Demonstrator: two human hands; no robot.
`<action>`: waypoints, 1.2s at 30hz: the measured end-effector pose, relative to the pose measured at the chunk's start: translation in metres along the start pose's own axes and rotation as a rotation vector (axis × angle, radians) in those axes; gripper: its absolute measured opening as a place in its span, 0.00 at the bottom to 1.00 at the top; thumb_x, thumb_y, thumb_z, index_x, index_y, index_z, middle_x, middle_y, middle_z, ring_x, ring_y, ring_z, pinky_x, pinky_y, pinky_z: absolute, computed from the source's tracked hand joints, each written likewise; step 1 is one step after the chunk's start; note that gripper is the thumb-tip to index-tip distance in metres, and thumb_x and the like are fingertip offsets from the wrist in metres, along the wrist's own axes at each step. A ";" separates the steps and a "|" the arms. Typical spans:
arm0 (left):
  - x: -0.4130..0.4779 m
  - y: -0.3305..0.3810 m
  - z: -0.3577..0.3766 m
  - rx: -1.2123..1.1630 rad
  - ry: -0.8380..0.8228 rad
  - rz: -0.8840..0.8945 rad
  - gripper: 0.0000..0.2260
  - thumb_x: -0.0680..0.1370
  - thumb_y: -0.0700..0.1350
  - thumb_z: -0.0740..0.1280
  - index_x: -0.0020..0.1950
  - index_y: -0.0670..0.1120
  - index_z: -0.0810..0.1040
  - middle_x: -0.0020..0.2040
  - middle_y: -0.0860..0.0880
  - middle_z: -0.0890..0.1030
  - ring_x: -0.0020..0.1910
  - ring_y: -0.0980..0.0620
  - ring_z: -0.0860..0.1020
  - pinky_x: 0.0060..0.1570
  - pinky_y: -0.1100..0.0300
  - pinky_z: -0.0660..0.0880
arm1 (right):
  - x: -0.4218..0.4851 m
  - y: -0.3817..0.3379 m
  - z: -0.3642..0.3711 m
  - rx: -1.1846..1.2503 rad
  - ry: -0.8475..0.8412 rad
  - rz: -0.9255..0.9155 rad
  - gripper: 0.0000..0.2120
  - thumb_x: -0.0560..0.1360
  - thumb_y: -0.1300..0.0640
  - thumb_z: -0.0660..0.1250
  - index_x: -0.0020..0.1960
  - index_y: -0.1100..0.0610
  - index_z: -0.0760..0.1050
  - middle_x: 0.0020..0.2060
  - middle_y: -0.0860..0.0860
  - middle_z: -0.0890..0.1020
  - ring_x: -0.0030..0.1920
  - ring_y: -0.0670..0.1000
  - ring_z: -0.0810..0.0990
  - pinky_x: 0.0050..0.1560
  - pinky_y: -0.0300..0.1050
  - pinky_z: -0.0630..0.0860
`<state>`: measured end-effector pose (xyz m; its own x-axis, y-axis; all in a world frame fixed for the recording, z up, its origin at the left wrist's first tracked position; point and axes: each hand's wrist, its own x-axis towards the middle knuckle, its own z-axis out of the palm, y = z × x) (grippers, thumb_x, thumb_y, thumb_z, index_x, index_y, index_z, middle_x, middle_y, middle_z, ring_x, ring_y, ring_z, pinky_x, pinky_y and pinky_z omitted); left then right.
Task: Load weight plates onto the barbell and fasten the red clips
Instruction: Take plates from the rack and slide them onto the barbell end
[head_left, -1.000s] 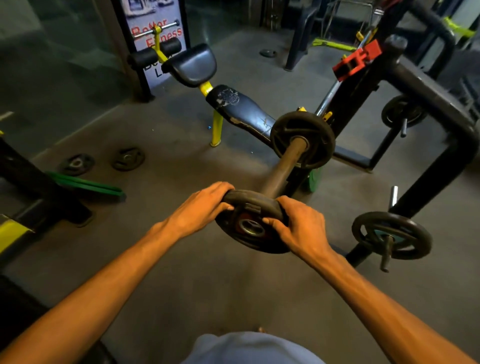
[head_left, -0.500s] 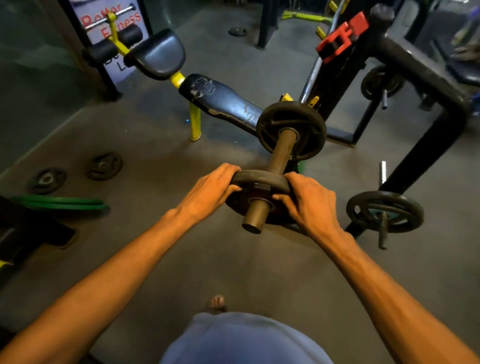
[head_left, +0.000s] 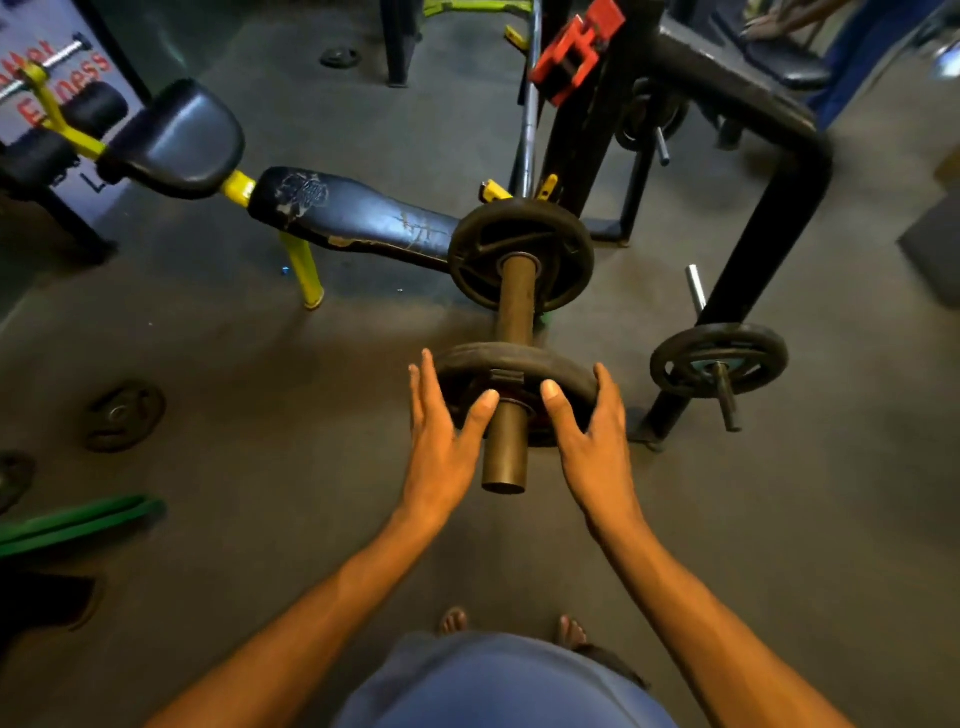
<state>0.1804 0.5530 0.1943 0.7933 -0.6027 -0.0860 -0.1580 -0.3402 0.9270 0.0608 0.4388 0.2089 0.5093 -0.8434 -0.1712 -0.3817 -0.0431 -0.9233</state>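
Note:
The brown barbell sleeve (head_left: 511, 306) points toward me, its open end near my wrists. A large black plate (head_left: 478, 249) sits far up the sleeve. A second black plate (head_left: 511, 358) rides the sleeve partway along. My left hand (head_left: 441, 441) lies flat against that plate's left face, fingers straight, thumb beside the sleeve. My right hand (head_left: 592, 441) presses the plate's right side with straight fingers over its rim. A red clip (head_left: 574, 49) hangs on the black rack upright at the top.
A black rack frame (head_left: 769, 218) stands at right, with a plate (head_left: 719, 358) on its storage peg. A black and yellow bench (head_left: 332, 213) lies behind the bar. Two loose plates (head_left: 122, 415) and a green band (head_left: 78, 522) rest on the floor at left.
The plate went from the sleeve's tip to further along it, leaving more bare sleeve toward me. My fingers went from curled round its rim to straight against it.

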 end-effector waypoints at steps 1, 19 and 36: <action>0.002 0.001 0.004 0.007 0.008 0.004 0.46 0.72 0.74 0.59 0.80 0.62 0.37 0.83 0.53 0.38 0.82 0.48 0.47 0.77 0.47 0.58 | 0.001 -0.004 0.006 0.043 0.023 0.021 0.42 0.76 0.31 0.63 0.82 0.45 0.50 0.82 0.51 0.54 0.80 0.54 0.59 0.76 0.55 0.65; 0.150 0.033 0.022 -0.056 -0.025 -0.010 0.42 0.80 0.64 0.61 0.82 0.52 0.38 0.83 0.45 0.39 0.82 0.43 0.45 0.77 0.41 0.53 | 0.162 -0.055 0.023 0.251 0.106 0.062 0.59 0.68 0.37 0.77 0.83 0.50 0.43 0.82 0.55 0.52 0.79 0.62 0.61 0.71 0.61 0.68; 0.186 0.035 0.015 0.093 -0.044 0.025 0.45 0.78 0.58 0.69 0.83 0.50 0.41 0.83 0.44 0.43 0.81 0.41 0.50 0.76 0.40 0.58 | 0.199 -0.067 0.019 0.209 0.082 0.048 0.55 0.68 0.38 0.78 0.83 0.50 0.48 0.80 0.57 0.58 0.76 0.63 0.65 0.67 0.61 0.72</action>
<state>0.3137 0.4182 0.2054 0.7622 -0.6423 -0.0807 -0.2331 -0.3887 0.8914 0.2027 0.2841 0.2302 0.4269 -0.8829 -0.1956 -0.2317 0.1023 -0.9674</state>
